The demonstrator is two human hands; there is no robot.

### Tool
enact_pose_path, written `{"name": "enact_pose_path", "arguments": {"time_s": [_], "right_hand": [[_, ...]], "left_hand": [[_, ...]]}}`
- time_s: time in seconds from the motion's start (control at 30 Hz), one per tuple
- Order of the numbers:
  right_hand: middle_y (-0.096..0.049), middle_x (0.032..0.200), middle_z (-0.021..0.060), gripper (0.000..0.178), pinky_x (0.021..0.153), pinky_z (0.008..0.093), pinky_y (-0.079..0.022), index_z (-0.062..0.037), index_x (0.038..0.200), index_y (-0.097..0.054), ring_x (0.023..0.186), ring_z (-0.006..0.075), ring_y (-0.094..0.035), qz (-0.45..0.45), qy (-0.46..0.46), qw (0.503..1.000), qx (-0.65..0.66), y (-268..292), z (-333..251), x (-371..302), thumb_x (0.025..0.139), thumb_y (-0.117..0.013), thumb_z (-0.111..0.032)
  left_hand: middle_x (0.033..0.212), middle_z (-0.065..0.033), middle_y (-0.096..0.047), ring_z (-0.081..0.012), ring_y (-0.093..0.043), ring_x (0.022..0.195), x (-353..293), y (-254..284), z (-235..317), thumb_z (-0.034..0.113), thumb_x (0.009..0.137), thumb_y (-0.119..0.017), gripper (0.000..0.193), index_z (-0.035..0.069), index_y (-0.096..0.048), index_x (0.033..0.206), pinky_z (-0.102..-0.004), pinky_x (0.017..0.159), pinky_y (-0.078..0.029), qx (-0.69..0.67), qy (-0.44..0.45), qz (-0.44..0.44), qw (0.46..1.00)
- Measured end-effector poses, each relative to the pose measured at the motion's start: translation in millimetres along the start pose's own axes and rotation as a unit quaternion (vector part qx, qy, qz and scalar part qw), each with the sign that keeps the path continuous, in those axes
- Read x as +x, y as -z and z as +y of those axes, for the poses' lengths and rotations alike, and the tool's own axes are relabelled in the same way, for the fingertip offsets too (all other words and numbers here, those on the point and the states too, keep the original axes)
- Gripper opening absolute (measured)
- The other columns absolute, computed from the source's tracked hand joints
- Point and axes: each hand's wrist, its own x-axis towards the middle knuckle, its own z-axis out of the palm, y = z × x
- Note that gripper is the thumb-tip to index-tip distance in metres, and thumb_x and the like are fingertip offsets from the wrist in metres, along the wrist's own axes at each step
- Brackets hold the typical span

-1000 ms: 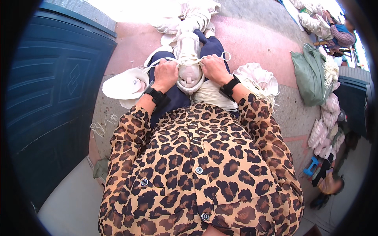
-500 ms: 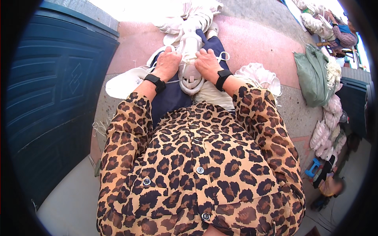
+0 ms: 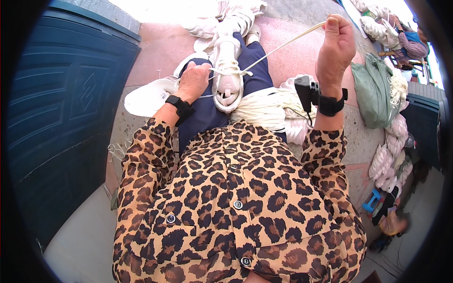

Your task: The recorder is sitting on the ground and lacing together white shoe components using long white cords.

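A white sneaker upper (image 3: 227,87) lies between my knees, its heel opening toward me. From its lacing a cream shoelace (image 3: 288,43) runs taut up to the right. My right hand (image 3: 336,52) is raised at that end, thumb and fingers pinched on the lace. Beside the upper's left edge, over my knee, my left hand (image 3: 193,81) is closed, with a short stretch of lace between its fingertips and the upper. A small lace loop or knot shows at the upper's right side. A bundle of cream laces (image 3: 259,108) rests on my right thigh.
White shoe uppers (image 3: 200,28) are piled beyond my knees, and a white piece (image 3: 150,97) lies at left. A blue door (image 3: 71,104) stands left. A green sack (image 3: 377,92) and bundled uppers (image 3: 383,162) lie right. Another person (image 3: 415,45) sits far right.
My right hand has moved from the upper up and to the right, drawing the shoelace out taut. My left hand has shifted slightly down and left, staying by the upper.
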Motion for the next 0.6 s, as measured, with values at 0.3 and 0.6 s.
{"name": "enact_pose_path", "arguments": {"time_s": [0.3,0.6], "right_hand": [[-0.049,0.067,-0.0036,0.021,0.041,0.0187,-0.033,-0.0058,0.088,-0.055,0.053,0.0024,-0.041,-0.365,-0.486,0.789,0.087,-61,32,-107,0.086,-0.055,-0.027],[-0.061,0.069,0.0180,0.020,0.061,0.0374,-0.049,-0.0018,0.080,-0.063,0.069,0.0310,-0.062,-0.477,-0.111,0.824,-0.285,-98,57,-164,0.076,-0.049,-0.015]], "left_hand": [[0.075,-0.0155,-0.061,-0.0332,-0.053,0.078,0,0,3,0.012,0.081,-0.049,0.014,0.004,-0.060,0.083,-0.0412,0.070,-0.044,-0.022,0.018,-0.010,1.000],[0.076,-0.0144,-0.061,-0.0329,-0.052,0.078,-2,-2,4,0.016,0.082,-0.050,0.016,0.004,-0.059,0.078,-0.0409,0.071,-0.044,-0.010,0.013,-0.013,1.000]]}}
